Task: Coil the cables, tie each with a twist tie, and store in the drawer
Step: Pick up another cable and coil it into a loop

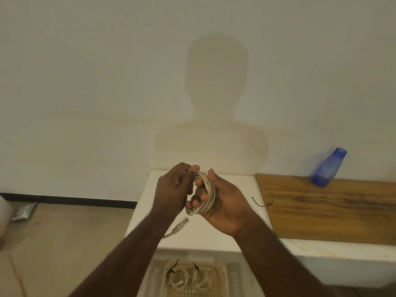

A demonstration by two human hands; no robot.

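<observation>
1. Nearest, below the table's front edge: open drawer (232,277) holding two coiled cables (189,277), each bound with a black tie.
2. Over the white table (231,185): right hand (225,202), fingers curled through a grey cable coil (206,195); left hand (174,186) pinching a strand at the coil's top.
3. Dangling below the left hand: cable plug (181,226).
4. Toward the table's right edge: black twist tie (260,203).
5. Farther right, on a wooden board (332,213): blue bottle (327,168).

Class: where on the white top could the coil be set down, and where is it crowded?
Free: the white top between the plug and the board, and its far strip by the wall. Crowded: the twist tie at the board's edge, and the drawer holding two tied coils.
</observation>
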